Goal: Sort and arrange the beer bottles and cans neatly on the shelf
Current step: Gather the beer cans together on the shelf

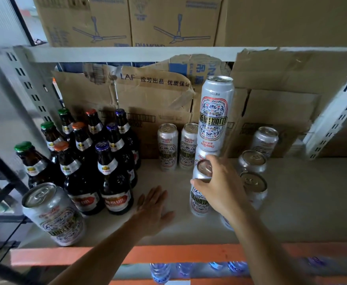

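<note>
Right hand (220, 182) grips can (199, 199) by its rim, left hand (154, 206) flat on shelf (291, 202); best kept upright, clear of the stack (215, 112).

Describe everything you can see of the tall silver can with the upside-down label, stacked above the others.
The tall silver metal can stands vertical but inverted: its red, blue and white patterned label and lettering read upside down. It looks undented. It rests on top of a second silver can near the middle of the shelf, with brown cardboard behind it. The right hand grips a front silver can lower down and does not touch it.
</note>
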`<action>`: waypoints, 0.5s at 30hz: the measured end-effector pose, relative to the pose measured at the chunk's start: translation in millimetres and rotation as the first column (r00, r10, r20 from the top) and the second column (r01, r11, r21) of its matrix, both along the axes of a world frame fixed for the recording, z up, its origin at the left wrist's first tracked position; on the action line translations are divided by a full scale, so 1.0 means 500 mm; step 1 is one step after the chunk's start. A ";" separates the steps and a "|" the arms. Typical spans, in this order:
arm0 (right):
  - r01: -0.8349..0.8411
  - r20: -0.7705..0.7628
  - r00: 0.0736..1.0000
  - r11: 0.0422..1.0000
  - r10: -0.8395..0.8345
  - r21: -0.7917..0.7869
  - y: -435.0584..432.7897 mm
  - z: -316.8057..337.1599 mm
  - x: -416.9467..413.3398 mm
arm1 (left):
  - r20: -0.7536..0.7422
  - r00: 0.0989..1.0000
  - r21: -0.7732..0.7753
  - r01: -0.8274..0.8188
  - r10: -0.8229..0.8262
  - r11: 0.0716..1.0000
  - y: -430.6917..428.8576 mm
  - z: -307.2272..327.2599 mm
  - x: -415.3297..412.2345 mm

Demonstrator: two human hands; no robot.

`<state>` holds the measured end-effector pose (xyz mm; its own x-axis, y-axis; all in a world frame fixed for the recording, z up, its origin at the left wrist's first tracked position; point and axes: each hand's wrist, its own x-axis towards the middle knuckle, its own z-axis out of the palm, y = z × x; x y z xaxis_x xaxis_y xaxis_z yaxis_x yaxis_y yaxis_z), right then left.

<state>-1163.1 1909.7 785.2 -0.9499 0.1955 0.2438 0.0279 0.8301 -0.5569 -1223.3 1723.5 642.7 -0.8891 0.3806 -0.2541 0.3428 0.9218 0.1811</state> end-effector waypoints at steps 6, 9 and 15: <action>0.001 -0.020 1.000 1.000 -0.002 -0.026 -0.009 -0.017 0.008 | 0.005 1.000 0.011 -0.020 0.020 1.000 0.004 0.008 0.008; 0.007 -0.034 0.999 0.999 -0.009 -0.032 -0.009 -0.022 0.006 | 0.013 1.000 0.029 -0.021 0.020 0.999 0.006 0.014 0.010; 0.045 -0.065 0.997 0.998 -0.048 -0.042 -0.015 -0.029 0.004 | 0.012 1.000 0.039 -0.026 0.026 0.999 0.006 0.020 0.013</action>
<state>-1161.1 1902.2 770.9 -0.9217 0.2498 0.2969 0.0278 0.8057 -0.5917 -1216.6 1726.3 652.8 -0.8959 0.3675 -0.2498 0.3167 0.9224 0.2212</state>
